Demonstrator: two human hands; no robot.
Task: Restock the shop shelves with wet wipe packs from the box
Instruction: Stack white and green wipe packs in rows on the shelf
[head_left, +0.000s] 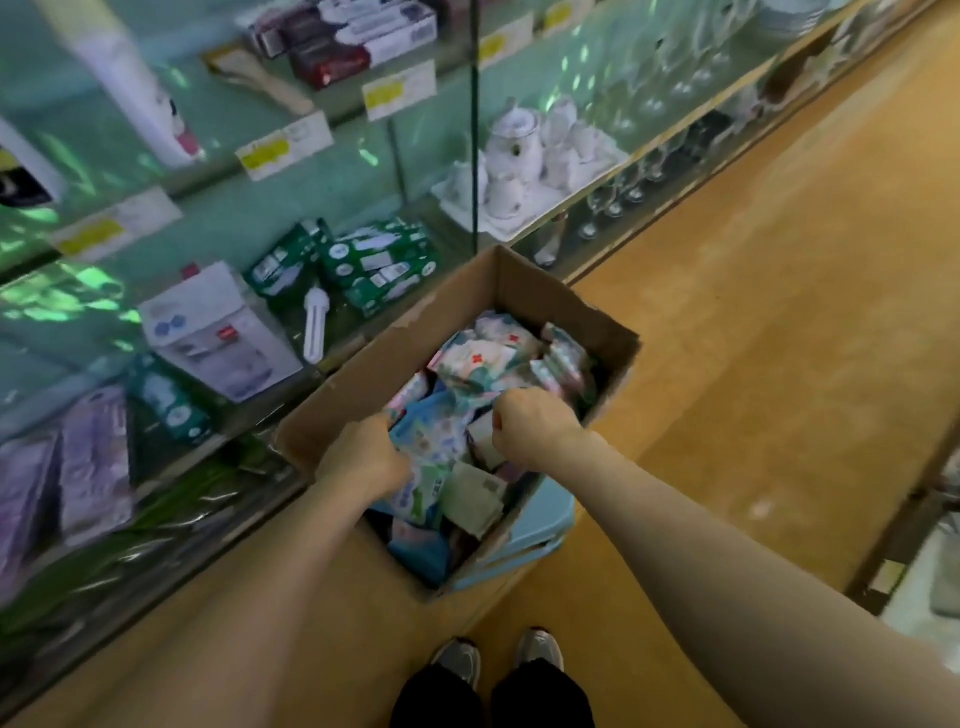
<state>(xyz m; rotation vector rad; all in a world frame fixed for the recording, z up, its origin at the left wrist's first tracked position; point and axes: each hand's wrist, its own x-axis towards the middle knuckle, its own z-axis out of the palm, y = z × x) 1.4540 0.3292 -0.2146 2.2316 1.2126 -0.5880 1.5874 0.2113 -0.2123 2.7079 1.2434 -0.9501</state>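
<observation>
An open cardboard box (524, 283) stands in front of me on a light blue stool, filled with several wet wipe packs (483, 358) in blue, green and pink wrappers. Both my hands are down inside it. My left hand (363, 457) grips the left side of a blue and green pack (434, 441) near the box's left wall. My right hand (535, 423) is curled over the same heap, fingers closed on pack wrapping. Glass shelves (218, 234) stand to the left of the box.
The shelves hold green bulb boxes (374, 265), a white boxed item (218, 332), purple packs (93, 457) and a white tea set (524, 156), with yellow price tags on the edges. Glassware stands further right. Orange floor (769, 322) stretches to the right; my shoes (498, 660) are below.
</observation>
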